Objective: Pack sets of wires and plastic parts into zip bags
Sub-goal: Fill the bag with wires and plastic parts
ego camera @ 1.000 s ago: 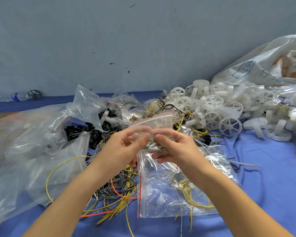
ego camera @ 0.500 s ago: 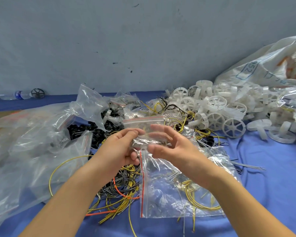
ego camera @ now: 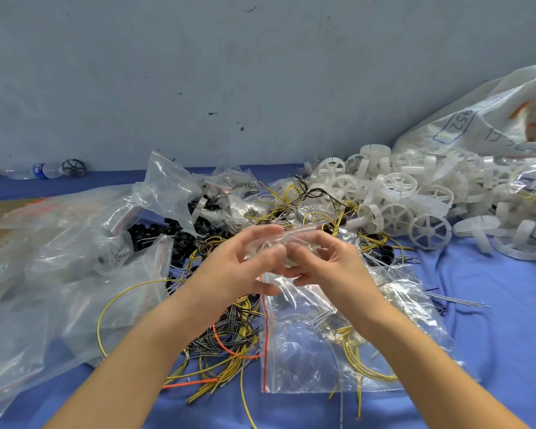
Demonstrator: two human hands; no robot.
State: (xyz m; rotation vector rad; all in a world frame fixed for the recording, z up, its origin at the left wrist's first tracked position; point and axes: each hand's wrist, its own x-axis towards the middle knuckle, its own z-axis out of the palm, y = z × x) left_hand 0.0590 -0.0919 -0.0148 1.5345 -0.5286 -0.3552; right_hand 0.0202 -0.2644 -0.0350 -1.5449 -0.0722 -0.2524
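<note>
Head view: left hand (ego camera: pixel 235 270) and right hand (ego camera: pixel 334 267), each grip clamped with curled fingers on a small, motion-blurred zip bag (ego camera: pixel 294 238) held above the blue counter (ego camera: pixel 492 305), over a larger zip bag (ego camera: pixel 338 345) containing yellow wires; white plastic wheels (ego camera: pixel 396 196) heaped at right rear.

Bare left forearm (ego camera: pixel 143 351), bare right forearm (ego camera: pixel 415 348)

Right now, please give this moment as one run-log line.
step: handling small zip bag | left hand: holds it | right hand: holds it | below: large zip bag with yellow wires, on blue cloth
</note>
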